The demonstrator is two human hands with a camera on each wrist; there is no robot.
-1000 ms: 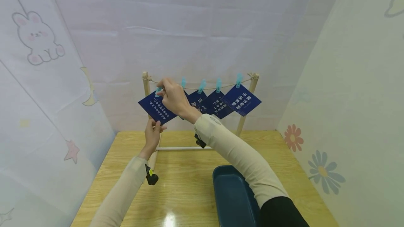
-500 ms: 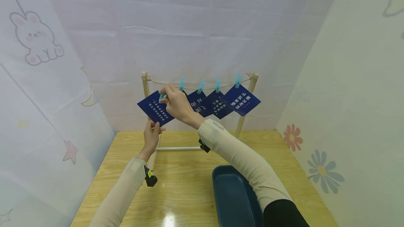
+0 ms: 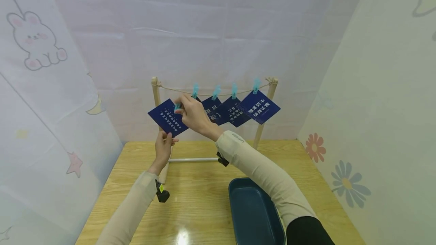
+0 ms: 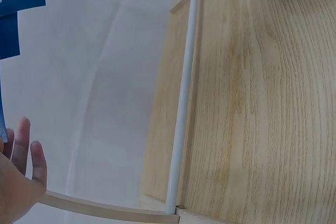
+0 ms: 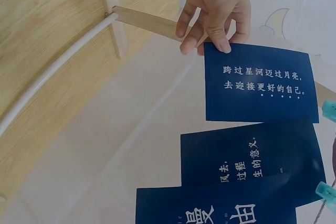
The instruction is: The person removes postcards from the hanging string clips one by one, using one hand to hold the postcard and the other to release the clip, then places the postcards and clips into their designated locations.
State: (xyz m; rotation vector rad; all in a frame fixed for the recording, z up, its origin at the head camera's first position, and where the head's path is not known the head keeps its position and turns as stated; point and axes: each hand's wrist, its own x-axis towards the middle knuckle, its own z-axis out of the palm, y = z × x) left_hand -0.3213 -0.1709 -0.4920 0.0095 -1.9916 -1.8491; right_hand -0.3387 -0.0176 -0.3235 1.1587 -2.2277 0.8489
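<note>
In the head view, my left hand (image 3: 163, 148) pinches the lower corner of the leftmost dark blue card (image 3: 168, 118) between thumb and fingers. The right wrist view shows this grip on the card (image 5: 260, 82) and its white printed characters. My right hand (image 3: 195, 116) pinches a teal clothespin (image 3: 177, 108) over the card's upper right side, below the rope (image 3: 225, 94). Fingers partly hide the clothespin, so whether it touches the card is unclear. Several other cards hang from the rope, the rightmost card (image 3: 259, 107) under its own clothespin (image 3: 256, 86).
The rope runs between the wooden posts (image 3: 156, 95) of a rack with a white crossbar (image 3: 194, 159). A dark blue tray (image 3: 233, 207) sits on the wooden table (image 3: 190, 196), partly under my right forearm. Printed walls stand behind and at both sides.
The right hand has moved down and slightly right, bringing the clothespin away from the rope. My left hand keeps the card's lower corner, nearly still. The other cards stay hanging.
</note>
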